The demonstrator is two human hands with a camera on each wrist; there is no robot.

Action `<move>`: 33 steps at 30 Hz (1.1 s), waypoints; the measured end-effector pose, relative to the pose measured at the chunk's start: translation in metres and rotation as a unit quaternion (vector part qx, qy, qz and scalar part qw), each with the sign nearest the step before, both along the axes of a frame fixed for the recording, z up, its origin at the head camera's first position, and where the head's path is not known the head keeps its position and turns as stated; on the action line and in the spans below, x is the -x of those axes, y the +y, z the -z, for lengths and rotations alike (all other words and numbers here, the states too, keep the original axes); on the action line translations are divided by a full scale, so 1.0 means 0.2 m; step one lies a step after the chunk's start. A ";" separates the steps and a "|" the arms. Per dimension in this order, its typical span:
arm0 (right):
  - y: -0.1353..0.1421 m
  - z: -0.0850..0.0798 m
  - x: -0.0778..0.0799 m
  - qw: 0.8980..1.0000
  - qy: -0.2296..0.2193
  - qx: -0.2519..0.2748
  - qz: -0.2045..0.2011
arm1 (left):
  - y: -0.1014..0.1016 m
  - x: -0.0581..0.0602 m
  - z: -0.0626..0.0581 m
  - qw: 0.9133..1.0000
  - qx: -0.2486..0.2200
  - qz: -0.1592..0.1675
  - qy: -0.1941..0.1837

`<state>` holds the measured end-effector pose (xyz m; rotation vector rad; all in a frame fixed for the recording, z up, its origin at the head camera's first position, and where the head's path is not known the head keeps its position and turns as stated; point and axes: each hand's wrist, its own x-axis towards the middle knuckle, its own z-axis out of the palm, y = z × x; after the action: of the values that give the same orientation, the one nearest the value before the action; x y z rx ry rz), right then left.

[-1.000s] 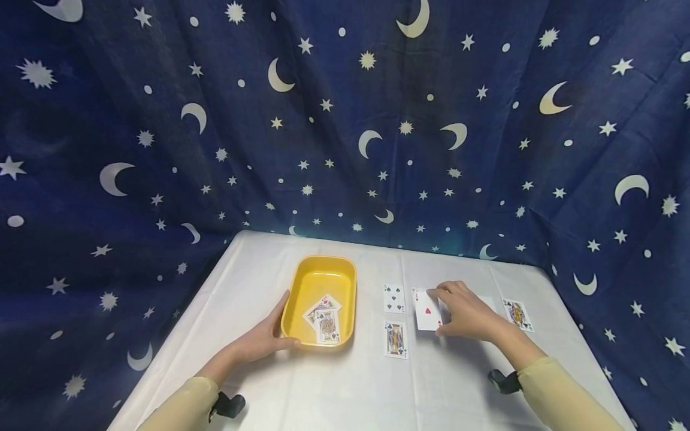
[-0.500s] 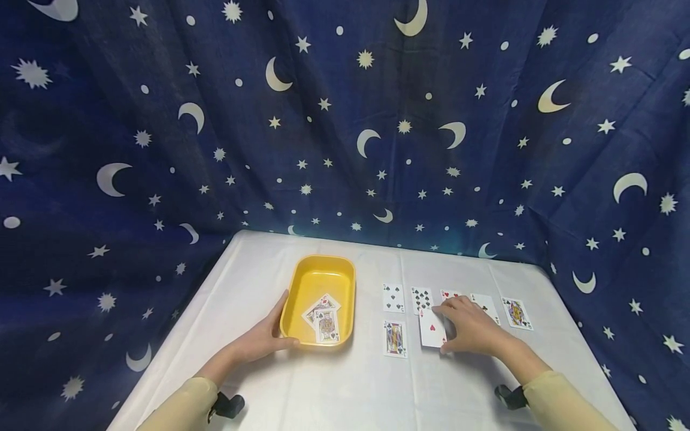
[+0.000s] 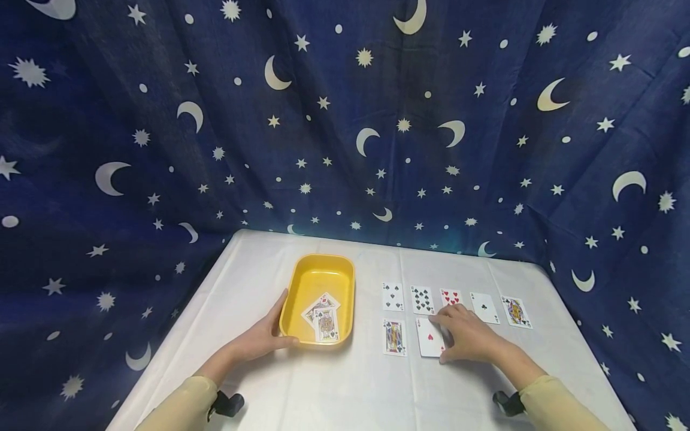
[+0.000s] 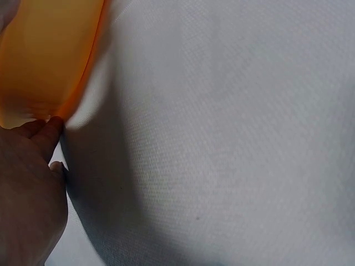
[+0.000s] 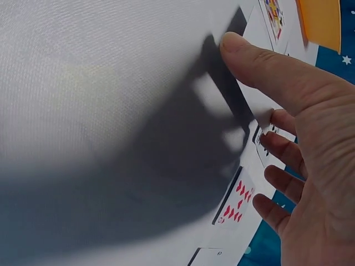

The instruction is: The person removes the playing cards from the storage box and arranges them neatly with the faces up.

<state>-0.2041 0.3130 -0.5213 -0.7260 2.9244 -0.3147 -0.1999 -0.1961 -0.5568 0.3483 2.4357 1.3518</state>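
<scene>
My right hand (image 3: 468, 336) pinches the ace of hearts (image 3: 429, 338) along its right edge, thumb at the near corner and a fingertip at the far one. The card lies just right of a black-suited picture card (image 3: 395, 338). Seen from the right wrist, the pinched card (image 5: 254, 97) is nearly edge-on, with a dark shadow on the cloth beneath. My left hand (image 3: 262, 332) rests against the near left corner of a yellow tray (image 3: 349, 287), thumb along the front, fingers along the side. Inside the tray lie overlapping playing cards (image 3: 326, 326). Both hands' palms are hidden from the head camera.
Behind the ace runs a row of face-up cards: a spade card (image 3: 393, 297), another spade card (image 3: 423, 300), a red heart card (image 3: 450, 296) partly covered by the right hand, an ace of clubs (image 3: 484, 307) and a picture card (image 3: 516, 312). White cloth (image 3: 350, 395) covers the table.
My right hand has brought the ace of hearts nearer, from over the back row down to beside the front picture card. The back-row cards are uncovered again. My left hand stays at the tray.
</scene>
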 end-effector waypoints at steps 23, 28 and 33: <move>-0.01 0.04 -0.01 1.000 -0.008 -0.003 0.006 | 0.00 0.00 0.00 1.000 -0.006 0.001 0.001; -0.01 0.05 -0.01 1.000 -0.010 -0.004 0.008 | 0.00 0.00 0.00 1.000 -0.006 0.001 -0.002; -0.01 0.05 -0.01 1.000 -0.013 -0.003 0.011 | 0.00 0.00 -0.01 1.000 0.000 0.002 0.000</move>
<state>-0.2014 0.3101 -0.5319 -0.6841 2.9098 -0.3153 -0.1996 -0.1960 -0.5547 0.3538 2.4348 1.3492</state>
